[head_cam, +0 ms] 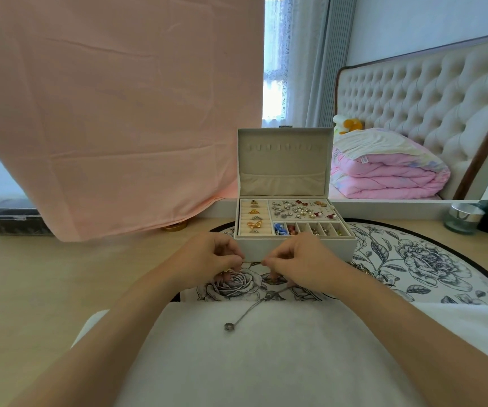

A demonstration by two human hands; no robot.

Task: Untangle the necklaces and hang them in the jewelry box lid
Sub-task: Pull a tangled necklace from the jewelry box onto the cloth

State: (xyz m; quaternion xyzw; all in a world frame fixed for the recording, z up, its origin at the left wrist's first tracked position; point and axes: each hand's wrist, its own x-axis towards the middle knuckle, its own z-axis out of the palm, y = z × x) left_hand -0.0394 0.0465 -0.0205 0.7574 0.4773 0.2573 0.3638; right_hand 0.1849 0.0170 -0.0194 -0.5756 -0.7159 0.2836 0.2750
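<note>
**Necklaces Not Hung Up Yet**

The jewelry box (pixel 295 245) sits on a round flower mat (pixel 413 259) in the middle of the bench (pixel 31 274). Its lid (pixel 284 165) stands straight up at the back. The little hooks (pixel 284 147) along the top of the lid are all bare. Nothing hangs there.

Just in front of the box, the left hand (pixel 207 257) and the right hand (pixel 298 259) are close together, fingers curled. Each one pinches something very thin between thumb and finger. I think it is a thin chain (pixel 253 262) pulled between them, but it is too fine to see well.

A silver necklace (pixel 248 313) runs from under the right hand toward the near edge of the bench. Its round charm (pixel 229 327) rests on a white cloth (pixel 266 362) there.

So the job looks like it is near the start. The hands are busy pulling the tangle apart. All the hanging is left to do.
</note>
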